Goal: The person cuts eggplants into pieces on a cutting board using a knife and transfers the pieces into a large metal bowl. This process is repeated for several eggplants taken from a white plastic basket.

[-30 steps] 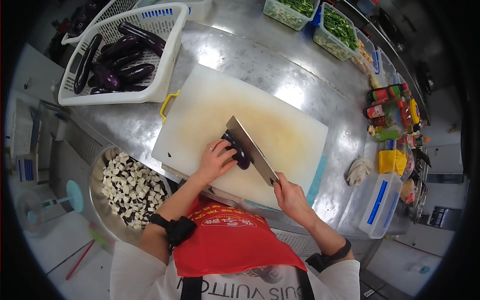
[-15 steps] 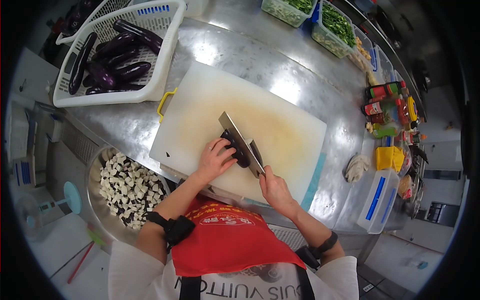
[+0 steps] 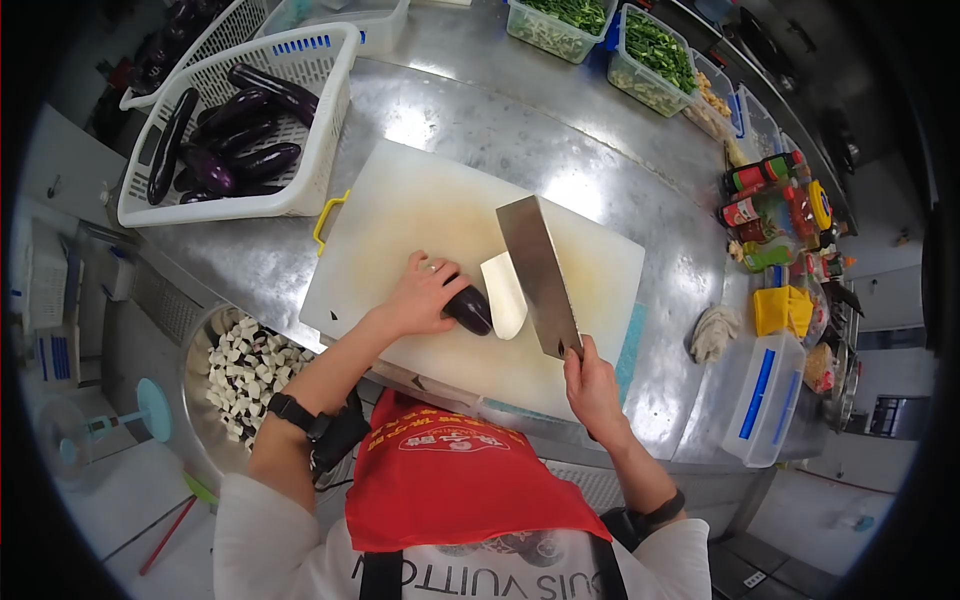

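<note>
My left hand [image 3: 424, 294] is closed over a dark purple eggplant piece [image 3: 470, 310] on the white cutting board [image 3: 400, 200]. The hand covers that piece's far end. Just right of it lies an eggplant slice [image 3: 505, 295] with its pale cut face up. My right hand [image 3: 592, 388] grips the handle of a cleaver [image 3: 540, 270]. The broad blade is tilted, its flat side showing, to the right of the pale slice and apart from the piece under my left hand.
A white basket [image 3: 335, 130] of whole eggplants stands at the upper left. Below the counter edge, a metal bowl [image 3: 192, 375] holds diced eggplant. Along the right are bottles [image 3: 765, 175], a glove [image 3: 714, 334] and a plastic container [image 3: 768, 400]. Tubs of chopped greens [image 3: 655, 55] stand at the back.
The cleaver has come away from the eggplant, moving right and turning its flat side up. One slice now lies separate, cut face up. My left hand has stayed on the other piece.
</note>
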Tool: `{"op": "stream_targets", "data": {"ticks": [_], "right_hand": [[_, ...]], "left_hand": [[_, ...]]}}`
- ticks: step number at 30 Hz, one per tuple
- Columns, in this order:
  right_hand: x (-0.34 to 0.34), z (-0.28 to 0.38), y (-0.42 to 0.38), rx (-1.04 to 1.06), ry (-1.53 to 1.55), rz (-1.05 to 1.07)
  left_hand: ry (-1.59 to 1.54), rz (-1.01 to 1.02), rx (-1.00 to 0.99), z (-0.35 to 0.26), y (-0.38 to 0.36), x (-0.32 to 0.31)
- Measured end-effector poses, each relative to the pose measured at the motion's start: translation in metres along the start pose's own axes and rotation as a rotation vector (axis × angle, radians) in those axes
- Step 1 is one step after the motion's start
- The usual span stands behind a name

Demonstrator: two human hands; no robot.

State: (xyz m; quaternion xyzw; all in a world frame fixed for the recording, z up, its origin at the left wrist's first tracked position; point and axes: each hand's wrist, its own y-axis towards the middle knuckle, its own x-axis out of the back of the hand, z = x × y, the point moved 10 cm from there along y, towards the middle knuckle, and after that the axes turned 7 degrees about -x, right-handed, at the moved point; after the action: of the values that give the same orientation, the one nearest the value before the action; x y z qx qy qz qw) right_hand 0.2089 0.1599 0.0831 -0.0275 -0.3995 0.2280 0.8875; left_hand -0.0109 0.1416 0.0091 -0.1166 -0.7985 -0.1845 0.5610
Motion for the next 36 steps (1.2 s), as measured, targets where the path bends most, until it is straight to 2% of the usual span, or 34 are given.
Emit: {"op": "stream_targets", "data": {"ticks": [2,7,10,15,18,21,23,26,29,36], "right_hand": [[-0.008,0.011,-0.002,0.048,-0.008,0.046],[-0.053,0.01,0.0,0.077,-0.108,0.237],[-0.067,0.002,0.005,0.096,-0.121,0.24],[-0.04,0.001,0.027,0.099,-0.185,0.114],[-0.033,0.009,0.029,0.11,-0.16,0.12],[-0.033,0.034,0.014,0.145,-0.183,0.163],[-0.04,0.043,0.007,0.171,-0.221,0.202],[-0.071,0.024,0.019,0.125,-0.286,0.268],[-0.089,0.025,0.032,0.198,-0.271,0.21],[-0.057,0.064,0.012,0.255,-0.249,0.222]], "left_hand": [[-0.044,0.053,0.105,0.007,-0.021,-0.003],[-0.011,-0.128,0.341,0.004,-0.081,0.003],[-0.007,-0.219,0.443,0.003,-0.079,0.001],[-0.089,-0.313,0.583,0.005,-0.053,-0.007],[-0.182,-0.546,0.514,-0.009,-0.072,0.017],[-0.221,-0.504,0.313,-0.02,-0.086,0.01],[-0.278,-0.522,0.321,-0.017,-0.087,0.008],[-0.314,-0.564,0.336,-0.015,-0.087,0.009],[-0.315,-0.584,0.341,-0.015,-0.09,0.008],[-0.309,-0.596,0.333,-0.015,-0.091,0.01]]}}
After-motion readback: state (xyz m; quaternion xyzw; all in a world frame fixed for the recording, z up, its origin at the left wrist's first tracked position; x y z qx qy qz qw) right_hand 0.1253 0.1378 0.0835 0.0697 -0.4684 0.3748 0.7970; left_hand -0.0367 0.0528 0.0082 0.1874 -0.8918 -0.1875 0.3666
